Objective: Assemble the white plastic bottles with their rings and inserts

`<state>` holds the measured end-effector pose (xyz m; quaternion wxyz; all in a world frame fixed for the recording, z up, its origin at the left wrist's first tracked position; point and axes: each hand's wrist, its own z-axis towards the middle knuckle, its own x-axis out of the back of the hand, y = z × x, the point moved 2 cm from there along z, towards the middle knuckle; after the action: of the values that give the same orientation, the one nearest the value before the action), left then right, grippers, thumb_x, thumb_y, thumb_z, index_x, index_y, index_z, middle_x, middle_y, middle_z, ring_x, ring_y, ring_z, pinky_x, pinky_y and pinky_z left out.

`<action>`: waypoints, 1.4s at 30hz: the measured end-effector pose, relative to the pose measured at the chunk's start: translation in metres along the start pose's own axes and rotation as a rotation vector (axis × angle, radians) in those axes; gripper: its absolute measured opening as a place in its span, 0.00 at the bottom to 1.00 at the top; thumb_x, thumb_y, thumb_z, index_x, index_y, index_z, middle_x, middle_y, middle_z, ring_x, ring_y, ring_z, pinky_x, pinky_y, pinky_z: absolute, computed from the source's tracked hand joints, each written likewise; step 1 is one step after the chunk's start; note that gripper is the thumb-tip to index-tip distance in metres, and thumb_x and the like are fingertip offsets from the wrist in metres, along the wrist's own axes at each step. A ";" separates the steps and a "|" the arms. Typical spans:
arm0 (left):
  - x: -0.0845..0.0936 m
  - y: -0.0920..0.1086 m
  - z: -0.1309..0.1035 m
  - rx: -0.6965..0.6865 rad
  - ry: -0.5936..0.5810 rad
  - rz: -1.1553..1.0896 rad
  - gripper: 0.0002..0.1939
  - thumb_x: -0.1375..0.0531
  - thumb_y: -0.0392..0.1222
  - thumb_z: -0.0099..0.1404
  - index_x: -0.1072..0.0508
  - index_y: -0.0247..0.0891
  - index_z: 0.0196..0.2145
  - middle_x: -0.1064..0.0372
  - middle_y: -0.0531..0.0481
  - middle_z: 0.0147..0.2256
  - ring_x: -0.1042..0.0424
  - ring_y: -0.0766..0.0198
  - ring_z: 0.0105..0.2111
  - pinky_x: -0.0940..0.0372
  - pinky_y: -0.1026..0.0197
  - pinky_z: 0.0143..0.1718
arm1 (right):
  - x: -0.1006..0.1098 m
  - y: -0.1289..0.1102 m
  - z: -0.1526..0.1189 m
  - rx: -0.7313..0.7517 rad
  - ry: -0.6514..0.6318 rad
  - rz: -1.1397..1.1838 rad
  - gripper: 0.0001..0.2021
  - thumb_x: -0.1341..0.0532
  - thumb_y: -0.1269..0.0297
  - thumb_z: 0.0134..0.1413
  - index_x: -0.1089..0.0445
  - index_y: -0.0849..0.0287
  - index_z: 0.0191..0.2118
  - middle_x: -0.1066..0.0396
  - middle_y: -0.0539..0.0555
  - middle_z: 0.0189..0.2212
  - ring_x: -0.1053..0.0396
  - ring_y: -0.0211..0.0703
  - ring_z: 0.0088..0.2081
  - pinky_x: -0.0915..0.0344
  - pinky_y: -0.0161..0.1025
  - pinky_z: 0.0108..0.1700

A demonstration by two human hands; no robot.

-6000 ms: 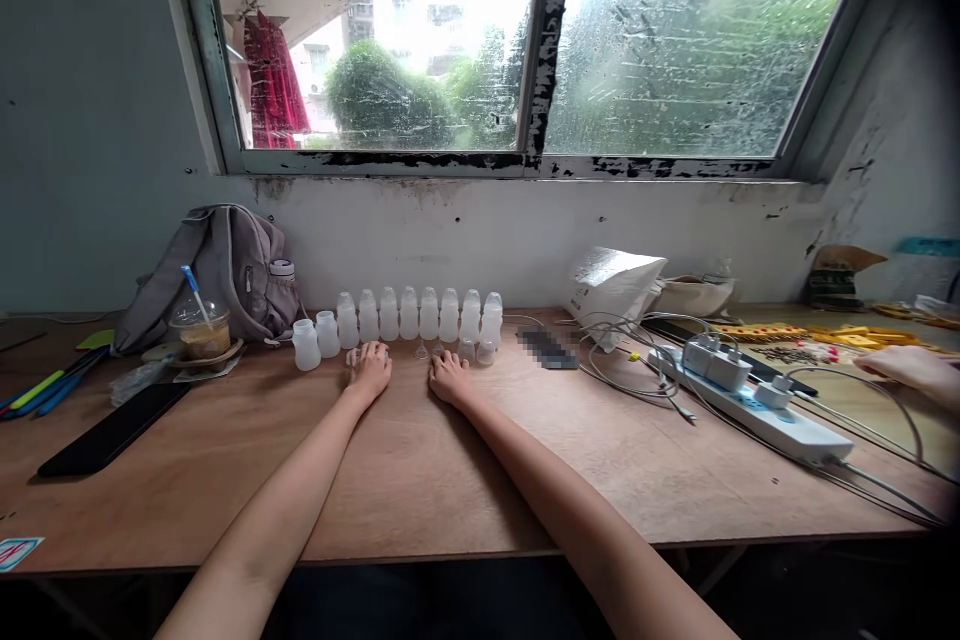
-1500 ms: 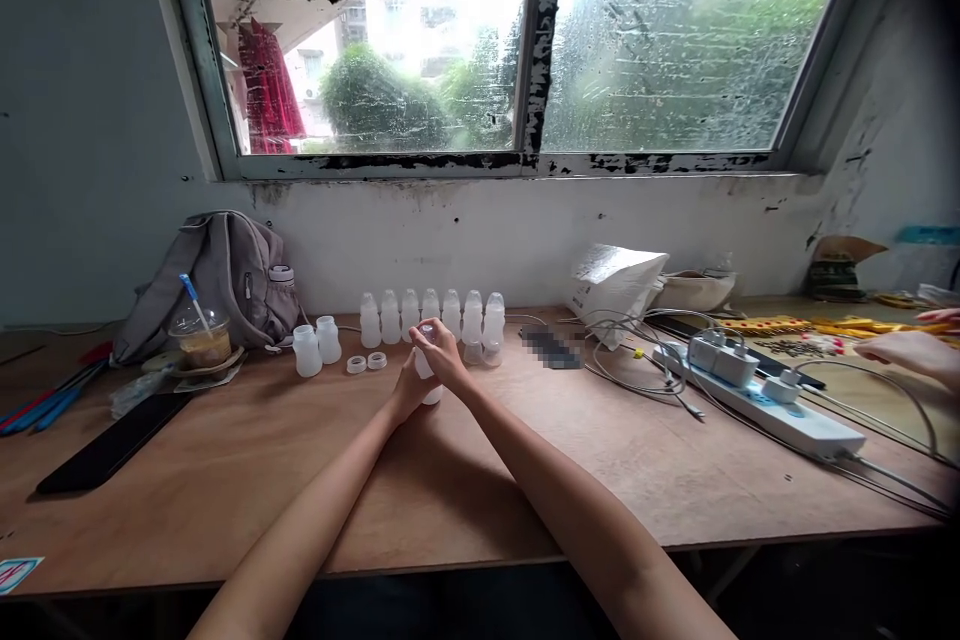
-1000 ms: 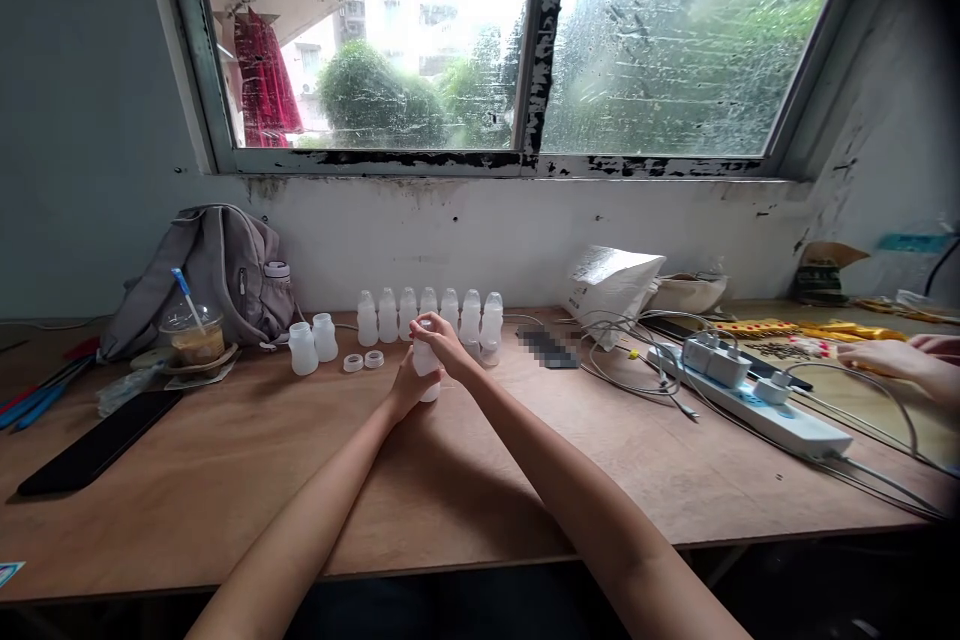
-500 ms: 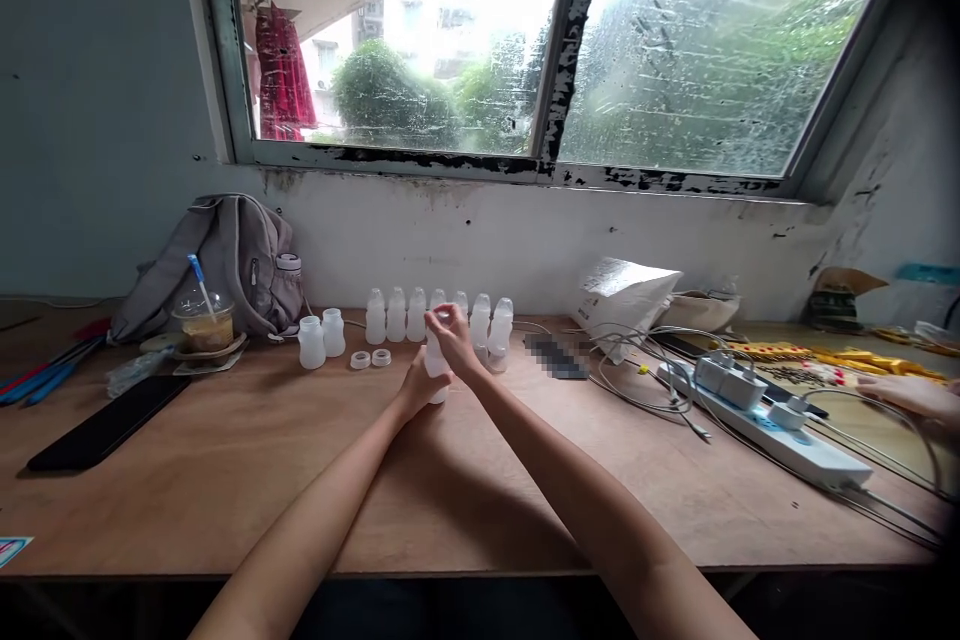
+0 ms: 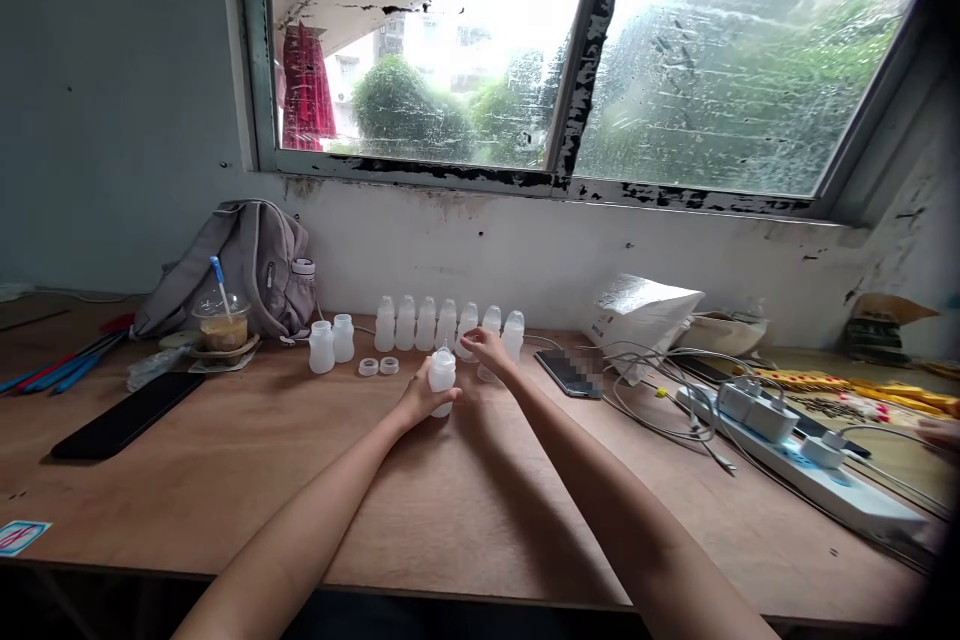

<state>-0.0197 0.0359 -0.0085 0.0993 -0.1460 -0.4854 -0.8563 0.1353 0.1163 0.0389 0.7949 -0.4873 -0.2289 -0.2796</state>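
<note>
My left hand is wrapped round a small translucent white baby bottle, upright above the table, with a clear nipple on its top. Just right of that nipple, my right hand is raised with its fingers loosely bent and a little apart; nothing shows between them. Below its wrist a clear cap is partly hidden. Behind the hands stands a row of several capped bottles. To the left are two bottles without tops and two white collar rings.
A phone, tangled cables and a white power strip lie on the right. On the left are a grey backpack, a drink cup and a black flat case. At the far right edge, another person's hand is partly visible.
My right hand has come off the top of the held bottle and moved right, uncovering the nipple. My left hand still grips the bottle. The view has shifted slightly.
</note>
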 end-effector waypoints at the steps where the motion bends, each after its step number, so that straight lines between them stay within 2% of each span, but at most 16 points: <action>1: 0.000 0.000 0.000 0.000 0.001 0.002 0.27 0.37 0.43 0.46 0.39 0.37 0.43 0.34 0.49 0.36 0.35 0.61 0.36 0.39 0.60 0.37 | -0.003 0.003 -0.001 0.002 -0.017 -0.050 0.10 0.42 0.62 0.45 0.31 0.60 0.34 0.30 0.56 0.32 0.35 0.46 0.38 0.43 0.41 0.41; 6: -0.002 0.000 0.001 0.005 0.022 0.026 0.28 0.37 0.43 0.46 0.40 0.36 0.44 0.34 0.49 0.35 0.34 0.61 0.35 0.38 0.59 0.37 | -0.016 0.014 -0.004 0.044 -0.083 -0.259 0.09 0.43 0.64 0.47 0.35 0.57 0.37 0.30 0.56 0.34 0.42 0.51 0.48 0.55 0.49 0.50; 10: -0.003 -0.001 0.002 0.010 0.027 0.043 0.28 0.37 0.44 0.45 0.40 0.37 0.44 0.34 0.50 0.34 0.34 0.61 0.35 0.38 0.59 0.37 | -0.021 0.021 -0.010 0.050 -0.116 -0.350 0.10 0.45 0.63 0.49 0.37 0.57 0.39 0.31 0.58 0.35 0.42 0.52 0.48 0.55 0.52 0.49; 14: -0.003 -0.001 0.002 0.018 0.026 0.046 0.27 0.37 0.44 0.45 0.39 0.37 0.43 0.34 0.50 0.33 0.34 0.61 0.34 0.38 0.59 0.37 | -0.016 0.025 -0.019 0.031 -0.104 -0.370 0.11 0.44 0.66 0.47 0.38 0.57 0.39 0.31 0.58 0.34 0.42 0.54 0.46 0.56 0.55 0.48; 18: -0.002 -0.001 0.002 0.035 0.027 0.040 0.27 0.37 0.43 0.45 0.39 0.37 0.43 0.35 0.51 0.33 0.34 0.61 0.34 0.38 0.58 0.38 | -0.005 0.018 -0.029 0.049 -0.024 -0.330 0.10 0.46 0.65 0.49 0.37 0.57 0.39 0.35 0.59 0.43 0.48 0.53 0.52 0.59 0.53 0.51; 20: -0.002 -0.001 0.003 0.027 0.025 0.048 0.28 0.37 0.44 0.44 0.39 0.37 0.43 0.35 0.51 0.34 0.34 0.61 0.35 0.39 0.58 0.38 | -0.001 0.008 -0.035 0.073 0.052 -0.179 0.11 0.51 0.61 0.53 0.37 0.57 0.40 0.37 0.59 0.46 0.49 0.51 0.52 0.55 0.48 0.51; 24: -0.003 0.000 0.002 0.070 0.052 0.131 0.28 0.37 0.45 0.44 0.41 0.37 0.42 0.34 0.48 0.35 0.33 0.57 0.36 0.39 0.57 0.35 | -0.002 -0.018 -0.052 0.106 0.175 0.307 0.18 0.57 0.54 0.56 0.39 0.59 0.43 0.35 0.58 0.42 0.38 0.45 0.44 0.44 0.40 0.44; 27: -0.006 0.003 -0.001 0.103 0.065 0.192 0.25 0.38 0.46 0.46 0.41 0.37 0.40 0.33 0.47 0.34 0.32 0.55 0.35 0.39 0.58 0.33 | -0.011 -0.035 -0.068 0.121 0.088 0.456 0.20 0.53 0.50 0.53 0.41 0.58 0.45 0.33 0.56 0.39 0.35 0.42 0.39 0.40 0.36 0.38; 29: -0.007 0.008 -0.004 0.093 0.060 0.258 0.23 0.39 0.46 0.47 0.41 0.38 0.40 0.33 0.46 0.34 0.32 0.55 0.35 0.40 0.59 0.31 | -0.018 -0.043 -0.078 0.095 -0.021 0.616 0.20 0.47 0.50 0.47 0.38 0.58 0.42 0.32 0.54 0.34 0.34 0.41 0.36 0.39 0.36 0.35; 32: -0.006 0.017 -0.008 0.065 0.088 0.439 0.19 0.41 0.44 0.50 0.41 0.38 0.39 0.33 0.46 0.34 0.31 0.55 0.35 0.40 0.60 0.31 | -0.024 -0.051 -0.089 0.026 -0.037 0.729 0.18 0.40 0.50 0.39 0.34 0.60 0.32 0.33 0.51 0.28 0.36 0.40 0.30 0.39 0.35 0.32; 36: -0.002 0.028 -0.011 0.016 0.126 0.661 0.17 0.42 0.40 0.51 0.41 0.37 0.39 0.34 0.43 0.37 0.33 0.53 0.39 0.41 0.60 0.35 | -0.025 -0.060 -0.095 -0.092 0.053 0.900 0.17 0.39 0.50 0.37 0.36 0.61 0.28 0.35 0.50 0.24 0.38 0.37 0.27 0.40 0.34 0.29; 39: -0.001 0.033 -0.011 -0.012 0.096 0.710 0.17 0.42 0.40 0.51 0.41 0.36 0.39 0.34 0.41 0.36 0.34 0.51 0.39 0.41 0.59 0.36 | -0.027 -0.065 -0.097 -0.196 0.098 1.023 0.17 0.39 0.50 0.36 0.37 0.60 0.26 0.35 0.50 0.23 0.38 0.37 0.25 0.41 0.34 0.27; 42: -0.001 0.037 -0.010 0.011 0.027 0.687 0.20 0.41 0.43 0.50 0.41 0.36 0.40 0.33 0.42 0.34 0.32 0.51 0.36 0.41 0.60 0.32 | -0.027 -0.066 -0.098 -0.223 0.134 1.065 0.16 0.38 0.52 0.34 0.36 0.60 0.24 0.35 0.49 0.22 0.39 0.36 0.23 0.42 0.34 0.26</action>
<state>-0.0090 0.0087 0.0164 0.3892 -0.2890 -0.4112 -0.7720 0.0802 0.0100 0.0230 0.7829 -0.5984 0.1318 0.1082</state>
